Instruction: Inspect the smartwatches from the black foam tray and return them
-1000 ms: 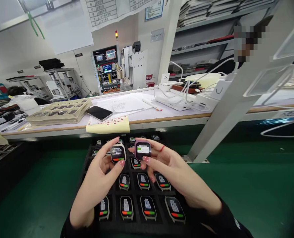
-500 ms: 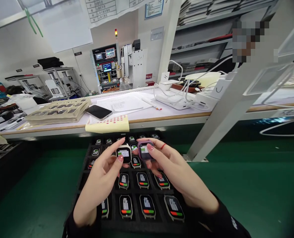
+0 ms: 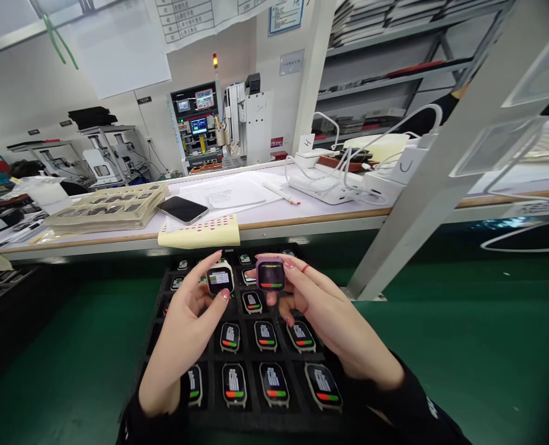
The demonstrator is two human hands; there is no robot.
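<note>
Between thumb and fingers, my left hand (image 3: pixel 191 318) grips a smartwatch with a pale case (image 3: pixel 219 279), its lit screen showing a white and green panel. My right hand (image 3: pixel 318 309) has hold of a purple smartwatch (image 3: pixel 271 275), whose dark screen carries a red and green bar at the bottom. Both watches are strapless and held side by side above a black compartment tray (image 3: pixel 251 423). Rows of lit watches lie in the tray, among them one watch (image 3: pixel 274 384) with a red and green bar. My hands cover part of the tray's back left and right.
Beyond the tray runs a white bench (image 3: pixel 274 219) with a dark phone (image 3: pixel 183 210), a beige tray of parts (image 3: pixel 107 209), papers and a yellow sheet (image 3: pixel 199 232). White cables and chargers (image 3: pixel 325 187) lie at right, beside a slanted metal post (image 3: pixel 408 204).
The purple watch's screen has switched from a white and green panel to a dark display with a red and green bar. My left hand's watch has shifted slightly left and up.
</note>
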